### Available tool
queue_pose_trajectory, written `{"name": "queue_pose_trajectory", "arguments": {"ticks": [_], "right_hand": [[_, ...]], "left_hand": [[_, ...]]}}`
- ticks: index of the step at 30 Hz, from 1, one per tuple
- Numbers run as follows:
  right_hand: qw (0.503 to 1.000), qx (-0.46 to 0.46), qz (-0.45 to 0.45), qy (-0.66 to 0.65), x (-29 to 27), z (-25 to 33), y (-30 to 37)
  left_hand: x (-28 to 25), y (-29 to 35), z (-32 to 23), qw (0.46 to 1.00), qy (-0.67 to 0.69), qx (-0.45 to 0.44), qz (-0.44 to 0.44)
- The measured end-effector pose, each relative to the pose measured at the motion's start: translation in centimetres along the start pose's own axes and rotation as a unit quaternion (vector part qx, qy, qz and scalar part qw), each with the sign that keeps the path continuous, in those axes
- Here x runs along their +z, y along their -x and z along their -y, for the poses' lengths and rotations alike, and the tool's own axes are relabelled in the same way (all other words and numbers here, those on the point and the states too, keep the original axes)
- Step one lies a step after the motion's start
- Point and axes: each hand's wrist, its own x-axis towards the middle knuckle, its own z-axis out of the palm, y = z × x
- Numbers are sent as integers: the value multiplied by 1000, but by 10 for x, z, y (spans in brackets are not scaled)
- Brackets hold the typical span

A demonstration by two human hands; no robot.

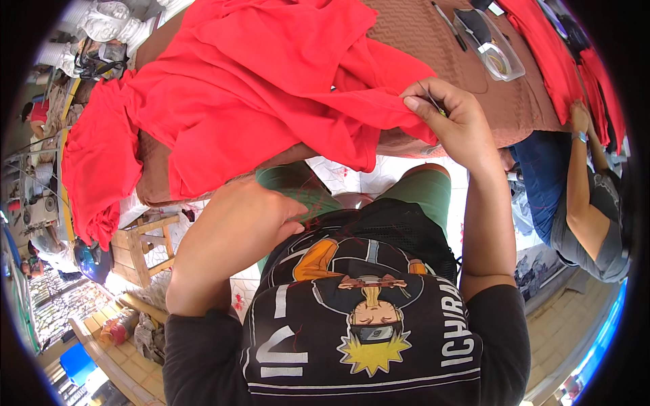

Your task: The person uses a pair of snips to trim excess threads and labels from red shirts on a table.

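Observation:
Red fabric (257,88), seemingly a garment, lies in folds over the table and hangs over its near edge. At its right end my right hand (457,118) is closed, thumb and fingers pinching the cloth. A thin dark metal piece and a small yellow bit of a slim tool (441,112) show between these fingers; most of it is hidden. My left hand (271,211) is over my lap, apart from the fabric, with thumb and a finger spread. Loose red threads (313,210) lie on my green shorts (423,189) beside it.
A brown textured cloth (413,40) covers the table. At the far right are a clear plastic box (497,57) with small items and a black pen (450,26). A co-worker (582,210) handles more red cloth on the right. A wooden stool (132,254) stands at left.

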Motion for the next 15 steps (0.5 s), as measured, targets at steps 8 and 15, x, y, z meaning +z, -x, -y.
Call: {"name": "queue_pose_trajectory", "arguments": {"ticks": [8,15], "right_hand": [[1000,1,-12,11,-2,3,3],[1000,-2,2,6,-1,0,2]], "left_hand": [[9,-23,8,992,-39,44,-111],[57,-48,24,993,79,-83,-12]]}}
